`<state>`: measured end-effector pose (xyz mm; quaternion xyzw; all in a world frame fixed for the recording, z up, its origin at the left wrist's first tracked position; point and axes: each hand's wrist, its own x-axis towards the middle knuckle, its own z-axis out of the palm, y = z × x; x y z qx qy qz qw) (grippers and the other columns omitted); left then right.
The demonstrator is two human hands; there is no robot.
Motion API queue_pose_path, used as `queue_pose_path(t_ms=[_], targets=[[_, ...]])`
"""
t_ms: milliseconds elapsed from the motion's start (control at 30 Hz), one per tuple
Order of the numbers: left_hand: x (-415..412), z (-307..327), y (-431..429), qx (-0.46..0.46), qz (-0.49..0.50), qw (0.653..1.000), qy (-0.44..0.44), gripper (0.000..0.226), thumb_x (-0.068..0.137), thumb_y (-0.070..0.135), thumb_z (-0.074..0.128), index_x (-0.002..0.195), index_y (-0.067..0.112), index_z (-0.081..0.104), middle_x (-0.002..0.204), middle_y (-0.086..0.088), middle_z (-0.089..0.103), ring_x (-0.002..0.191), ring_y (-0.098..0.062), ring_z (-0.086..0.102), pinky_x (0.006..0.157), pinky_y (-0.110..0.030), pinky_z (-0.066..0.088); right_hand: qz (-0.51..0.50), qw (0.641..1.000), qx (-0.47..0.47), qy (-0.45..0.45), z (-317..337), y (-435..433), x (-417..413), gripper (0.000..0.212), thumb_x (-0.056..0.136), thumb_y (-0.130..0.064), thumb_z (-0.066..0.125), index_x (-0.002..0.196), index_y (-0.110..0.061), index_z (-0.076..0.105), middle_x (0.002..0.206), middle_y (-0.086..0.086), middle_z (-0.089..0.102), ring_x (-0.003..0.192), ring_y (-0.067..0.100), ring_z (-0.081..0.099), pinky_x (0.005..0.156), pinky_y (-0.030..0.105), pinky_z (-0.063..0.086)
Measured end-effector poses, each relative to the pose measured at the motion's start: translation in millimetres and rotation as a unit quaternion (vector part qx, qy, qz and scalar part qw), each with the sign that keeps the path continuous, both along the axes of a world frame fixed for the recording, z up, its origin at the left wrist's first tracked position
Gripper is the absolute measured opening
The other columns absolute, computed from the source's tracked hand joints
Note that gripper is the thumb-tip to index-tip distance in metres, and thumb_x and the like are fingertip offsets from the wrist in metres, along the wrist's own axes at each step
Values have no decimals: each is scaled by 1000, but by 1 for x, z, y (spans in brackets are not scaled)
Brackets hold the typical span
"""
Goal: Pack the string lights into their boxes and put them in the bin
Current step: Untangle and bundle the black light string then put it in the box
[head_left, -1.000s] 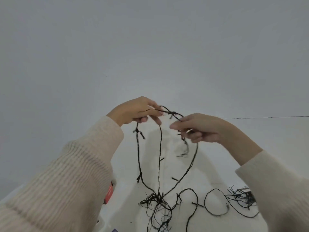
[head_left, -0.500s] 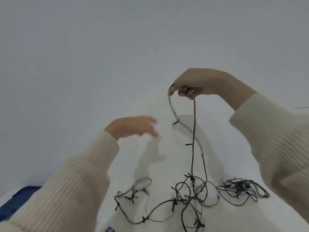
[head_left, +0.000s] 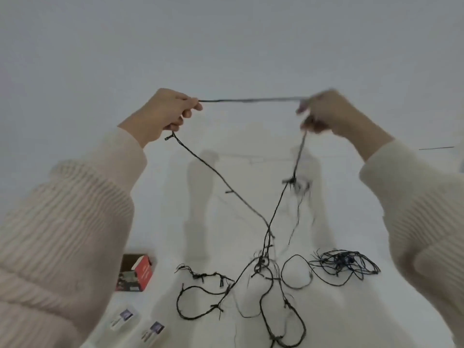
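Two hands stretch the string lights [head_left: 238, 100] taut: our left hand [head_left: 165, 114] pinches the strand and our blurred right hand [head_left: 324, 114] grips it. The rest lies tangled on the near table [head_left: 376, 312]. We draw slowly, loosening knots before coiling.

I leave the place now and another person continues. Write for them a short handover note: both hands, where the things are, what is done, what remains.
Left hand pinches the string lights; right hand, blurred, grips the same strand.
The stretch between the hands is taut, above the table; the rest hangs down into a tangle on the table.
A second, bluish bundle lies to the right of the tangle.
A red box lies at the left, with two white packs nearer. The bin is not in view.
Done: nothing boxed.
Left: untangle, coil, box both strings, put them in the bin.
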<state>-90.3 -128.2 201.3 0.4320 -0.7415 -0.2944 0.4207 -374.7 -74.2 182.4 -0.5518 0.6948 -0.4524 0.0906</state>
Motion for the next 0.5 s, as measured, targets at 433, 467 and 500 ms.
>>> queue_pose_path(t_ms=[433, 467, 500], targets=[[-32, 113, 6, -10, -56, 945, 321, 23, 96, 11, 41, 77, 14, 53, 56, 2, 59, 55, -12, 51, 52, -18, 46, 120, 955, -264, -63, 184, 34, 43, 9, 82, 5, 63, 74, 2, 62, 65, 14, 57, 41, 15, 60, 60, 31, 59], [-34, 120, 9, -6, -69, 939, 338, 22, 96, 9, 40, 78, 13, 52, 57, 1, 60, 56, -12, 52, 52, -20, 47, 122, 956, -255, -74, 193, 34, 46, 10, 81, 4, 65, 72, 1, 61, 64, 14, 58, 41, 15, 60, 63, 33, 60], [-38, 125, 12, -6, -79, 937, 339, 21, 95, 7, 39, 80, 14, 51, 62, -1, 60, 57, -13, 52, 54, -21, 47, 118, 951, -266, -104, 202, 34, 47, 13, 82, 4, 65, 71, 1, 59, 63, 14, 58, 41, 17, 60, 65, 35, 60]])
